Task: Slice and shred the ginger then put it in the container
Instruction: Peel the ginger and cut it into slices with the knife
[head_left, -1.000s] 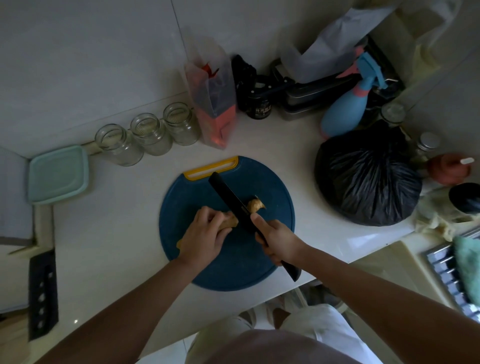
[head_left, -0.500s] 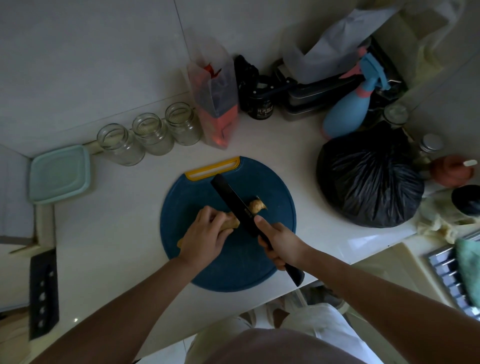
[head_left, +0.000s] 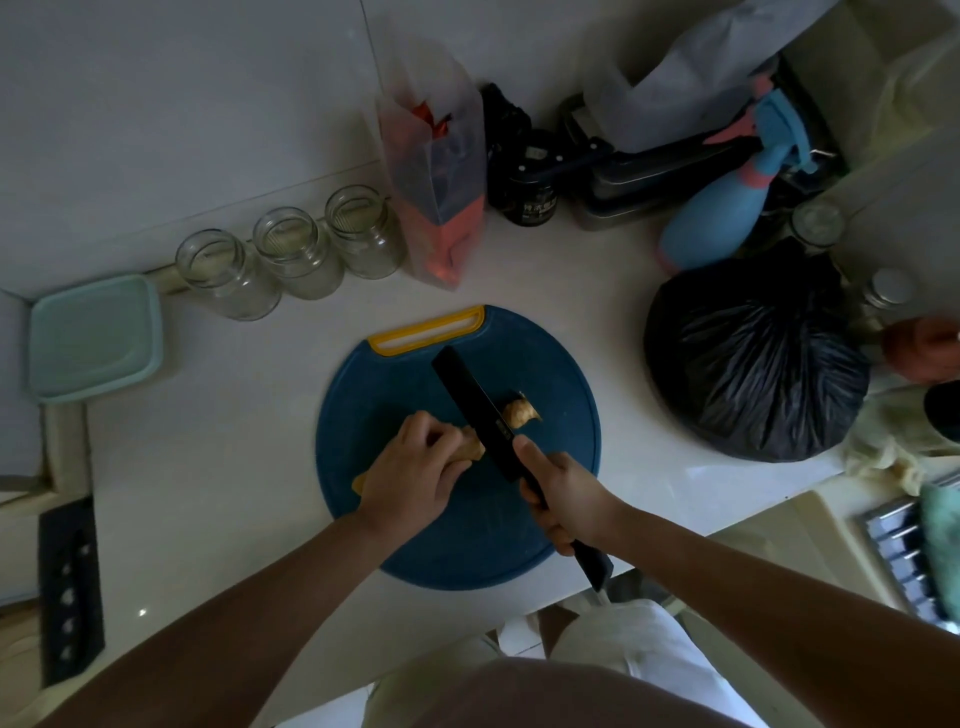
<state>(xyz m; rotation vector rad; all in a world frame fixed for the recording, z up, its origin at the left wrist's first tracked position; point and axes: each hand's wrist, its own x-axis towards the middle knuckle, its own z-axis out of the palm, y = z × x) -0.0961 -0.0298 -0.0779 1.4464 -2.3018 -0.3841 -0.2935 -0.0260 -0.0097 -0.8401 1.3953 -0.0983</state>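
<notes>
Left grip (head_left: 415, 467) is curled down over the ginger (head_left: 471, 446), fingers bent and pinning the root to the blue cutting board (head_left: 467, 545). The right grip (head_left: 566, 493) is wrapped round the handle of a black knife (head_left: 475, 400), with its forefinger laid up toward the blade. The blade stands across the root's right end, and a small cut piece (head_left: 519, 411) lies just beyond it on the board. A yellowish end of the root shows at the left grip's heel. Ginger like this is likely light, hard and fibrous, with a knobbly shape that wants to roll, and its fresh cut face is probably damp and a little slippery. The sound hold is therefore on the thick middle, fingertips tucked back from the blade and pressing straight down. Once a flat face exists, laying it on the board should steady the root for thin slices and shreds. Slicing looks barely begun. A pale green lidded container (head_left: 93, 338) sits well apart at the far left of the surface (head_left: 234, 415), near three glass jars (head_left: 291, 254); which vessel is meant I cannot tell.
</notes>
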